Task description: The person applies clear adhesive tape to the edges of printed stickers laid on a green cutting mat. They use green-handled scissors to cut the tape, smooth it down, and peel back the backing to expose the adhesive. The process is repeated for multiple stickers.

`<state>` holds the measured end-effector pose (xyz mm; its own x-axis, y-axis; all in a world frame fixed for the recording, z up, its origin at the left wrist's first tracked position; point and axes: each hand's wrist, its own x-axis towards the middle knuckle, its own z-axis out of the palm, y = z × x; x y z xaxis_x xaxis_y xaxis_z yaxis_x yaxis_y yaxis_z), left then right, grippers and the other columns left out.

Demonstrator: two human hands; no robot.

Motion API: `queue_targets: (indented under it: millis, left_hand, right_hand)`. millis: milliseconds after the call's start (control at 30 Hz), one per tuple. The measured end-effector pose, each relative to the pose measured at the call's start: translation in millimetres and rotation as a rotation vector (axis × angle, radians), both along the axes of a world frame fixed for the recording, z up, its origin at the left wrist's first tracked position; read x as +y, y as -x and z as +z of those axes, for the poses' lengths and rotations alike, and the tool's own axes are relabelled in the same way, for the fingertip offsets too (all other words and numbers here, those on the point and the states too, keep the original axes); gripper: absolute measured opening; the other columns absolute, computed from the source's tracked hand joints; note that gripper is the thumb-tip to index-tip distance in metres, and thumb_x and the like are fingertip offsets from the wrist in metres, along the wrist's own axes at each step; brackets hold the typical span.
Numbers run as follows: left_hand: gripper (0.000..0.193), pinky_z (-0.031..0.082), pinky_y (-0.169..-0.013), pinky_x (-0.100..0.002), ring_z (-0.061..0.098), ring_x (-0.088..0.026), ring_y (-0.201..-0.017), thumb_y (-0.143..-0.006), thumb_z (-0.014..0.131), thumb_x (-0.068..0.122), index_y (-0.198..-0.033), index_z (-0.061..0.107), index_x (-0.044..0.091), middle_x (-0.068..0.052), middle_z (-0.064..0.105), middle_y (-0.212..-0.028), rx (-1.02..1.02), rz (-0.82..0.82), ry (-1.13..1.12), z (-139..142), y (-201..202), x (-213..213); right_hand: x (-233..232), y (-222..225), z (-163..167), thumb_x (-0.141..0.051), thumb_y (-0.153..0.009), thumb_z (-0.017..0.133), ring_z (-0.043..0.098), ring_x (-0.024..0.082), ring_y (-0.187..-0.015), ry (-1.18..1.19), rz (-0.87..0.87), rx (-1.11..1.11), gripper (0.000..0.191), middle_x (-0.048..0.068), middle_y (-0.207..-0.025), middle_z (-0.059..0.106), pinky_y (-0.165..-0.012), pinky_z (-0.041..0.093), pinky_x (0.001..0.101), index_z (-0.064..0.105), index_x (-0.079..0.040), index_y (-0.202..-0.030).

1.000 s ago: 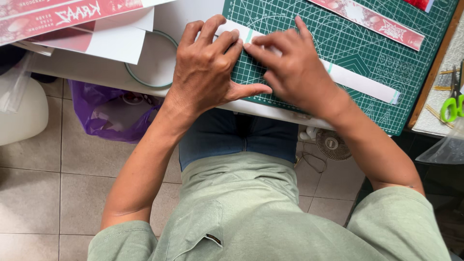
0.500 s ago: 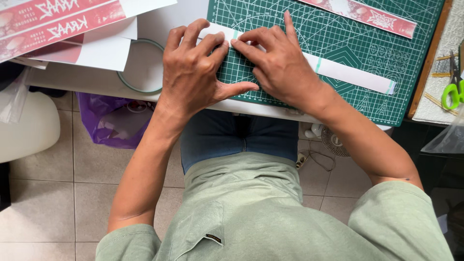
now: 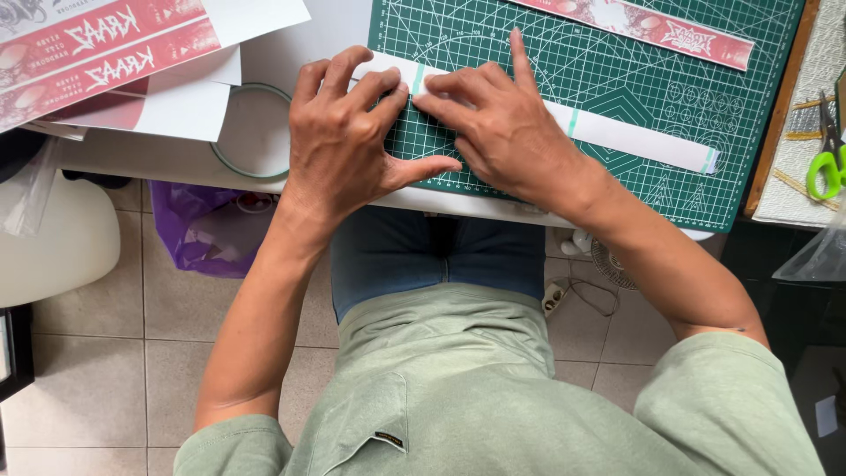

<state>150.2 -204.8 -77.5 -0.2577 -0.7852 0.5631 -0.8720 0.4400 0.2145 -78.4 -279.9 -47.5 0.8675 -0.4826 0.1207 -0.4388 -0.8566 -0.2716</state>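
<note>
A long white paper strip (image 3: 617, 128) was pressed flat on the gridded green cutting mat (image 3: 749, 176) by both hands, left hand (image 3: 348, 145) and right hand (image 3: 502, 132), fingers spread, nothing gripped.

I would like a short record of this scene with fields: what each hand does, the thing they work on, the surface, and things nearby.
left hand: pressing flat on the white paper strip
right hand: fingers pressing the same strip, beside the left hand
surface: green cutting mat on a white table
nearby: red printed strip, green-handled scissors, ring, red printed sheets
</note>
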Motion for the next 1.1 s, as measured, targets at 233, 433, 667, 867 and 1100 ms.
queue_targets:
  millis: [233,433,667,867,1100]
  left_hand:
    - [0.085,0.044,-0.103,-0.046,0.058,-0.029,-0.125,-0.088,0.068,0.087,-0.104,0.078,0.004,-0.005,0.069,-0.113,0.006,-0.009,-0.018,-3,-2,0]
    - [0.086,0.045,-0.101,-0.046,0.058,-0.031,-0.125,-0.087,0.07,0.085,-0.108,0.078,0.002,-0.007,0.069,-0.116,0.02,-0.011,-0.027,5,-2,-1]
    - [0.087,0.045,-0.102,-0.047,0.059,-0.031,-0.124,-0.085,0.072,0.085,-0.107,0.078,0.001,-0.007,0.07,-0.116,0.0,0.003,-0.038,4,-1,0]
    - [0.081,0.047,-0.103,-0.048,0.064,-0.032,-0.123,-0.086,0.065,0.084,-0.096,0.078,0.004,-0.002,0.074,-0.107,-0.024,0.028,-0.063,6,1,1]
    - [0.076,0.04,-0.107,-0.035,0.062,-0.019,-0.121,-0.087,0.06,0.084,-0.106,0.081,0.013,0.004,0.076,-0.111,-0.257,0.086,-0.018,15,11,3]
  right_hand:
    - [4,0,-4,-0.019,-0.107,0.068,0.059,0.025,-0.126,0.024,-0.012,0.0,0.042,0.006,-0.137,0.062,-0.123,0.013,0.0737,0.062,-0.011,-0.148]
    - [4,-3,-4,-0.02,-0.102,0.069,0.06,0.026,-0.12,0.051,0.0,-0.031,0.044,0.006,-0.132,0.064,-0.12,0.014,0.0735,0.063,-0.009,-0.144]
    - [1,-9,-3,0.0,-0.097,0.062,0.062,0.027,-0.118,-0.023,-0.085,-0.078,0.042,0.01,-0.13,0.063,-0.123,0.022,0.0692,0.066,-0.008,-0.138]
    - [0,-11,-16,-0.009,-0.102,0.067,0.064,0.026,-0.12,0.118,-0.111,-0.103,0.03,0.008,-0.129,0.063,-0.121,0.022,0.0707,0.065,-0.009,-0.132]
    - [45,43,-5,-0.006,-0.099,0.067,0.063,0.022,-0.129,-0.068,-0.227,-0.319,0.053,0.007,-0.137,0.064,-0.127,0.026,0.0627,0.054,-0.012,-0.149]
